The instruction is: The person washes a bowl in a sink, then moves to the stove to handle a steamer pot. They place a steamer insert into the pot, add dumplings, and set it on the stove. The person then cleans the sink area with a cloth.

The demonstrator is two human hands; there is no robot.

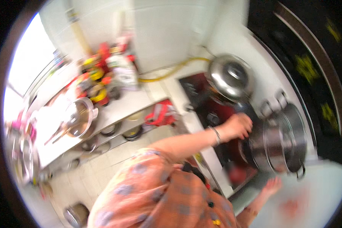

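My left hand [238,126], a bangle at its wrist, is over the dark cooktop [198,85], between a lidded pan and a large steel pot. Its fingers are curled; blur hides whether anything is in them. Above it in the view, a domed steel lid [229,75] with a dark knob covers the pan. The large stacked steel pot [278,139], with loop handles, stands to the right of my left hand. My right hand [272,185] is held with spread fingers just below this pot, beside a pale glossy surface [310,196], and shows nothing in it.
A white counter [122,108] at left bears a glass-lidded pot [81,116], clustered jars and bottles [97,77], and bags. A red bag [161,114] is at its near end. A yellow hose [176,68] runs to the cooktop. Another pot [76,214] is low at bottom left.
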